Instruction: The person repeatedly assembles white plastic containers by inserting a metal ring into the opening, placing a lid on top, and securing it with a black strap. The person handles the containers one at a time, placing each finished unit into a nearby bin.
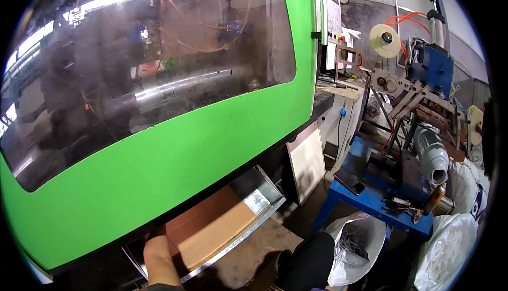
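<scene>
Left hand [156, 233] is tucked down beneath the lower edge of the green machine door [174, 164], wrist bent, at the near left end of a sheet-metal tray [257, 202]. Its fingers are hidden in the shadow there, so I cannot tell how far open it is or whether it holds anything. The bare forearm comes up from the lower edge of the view, with a bit of dark sleeve at the bottom. The right hand is out of view.

The tray slants out from under the door, just right of the forearm. Cardboard [216, 235] lines most of it: a light tan strip, creased across, along the outer side, and a darker, reddish-brown part in shade further in. Bare silvery metal shows at the far right end and along the outer rim.

Above, the door's large dark window is smudged and full of reflections. To the right, a white sack [338, 275] stands open with thin grey strips inside, next to a blue workbench [334, 198]. A black-clad leg [307, 267] shows left of the sack.
</scene>
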### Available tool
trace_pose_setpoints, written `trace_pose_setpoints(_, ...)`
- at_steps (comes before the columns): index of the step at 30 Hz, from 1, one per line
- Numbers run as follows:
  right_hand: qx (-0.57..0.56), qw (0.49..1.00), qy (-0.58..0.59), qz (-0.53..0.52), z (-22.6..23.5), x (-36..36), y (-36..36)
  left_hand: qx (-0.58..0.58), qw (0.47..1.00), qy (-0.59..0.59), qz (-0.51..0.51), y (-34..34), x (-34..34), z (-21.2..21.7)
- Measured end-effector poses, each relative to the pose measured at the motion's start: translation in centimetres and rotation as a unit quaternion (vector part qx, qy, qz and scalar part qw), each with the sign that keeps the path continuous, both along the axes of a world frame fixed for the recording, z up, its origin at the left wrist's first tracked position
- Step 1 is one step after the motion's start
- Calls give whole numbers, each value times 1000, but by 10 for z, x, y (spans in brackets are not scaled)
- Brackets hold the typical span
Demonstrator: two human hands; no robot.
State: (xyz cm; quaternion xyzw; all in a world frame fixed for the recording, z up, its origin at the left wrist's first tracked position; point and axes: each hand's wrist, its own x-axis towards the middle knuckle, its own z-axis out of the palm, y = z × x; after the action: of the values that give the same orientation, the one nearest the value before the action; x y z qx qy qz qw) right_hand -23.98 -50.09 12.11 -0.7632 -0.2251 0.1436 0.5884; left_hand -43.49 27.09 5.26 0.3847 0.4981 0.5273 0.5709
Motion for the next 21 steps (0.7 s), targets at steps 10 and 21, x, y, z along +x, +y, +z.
trace_pose_setpoints(10, 84, 969, 229, -41, -5, -6, 0, 315, 713, 543, -311, -102, 76, -77)
trace_pose_setpoints(21, -3, 999, -43, -21, 2, -6, -2, -109, 928, -184, -305, -226, -11, -59)
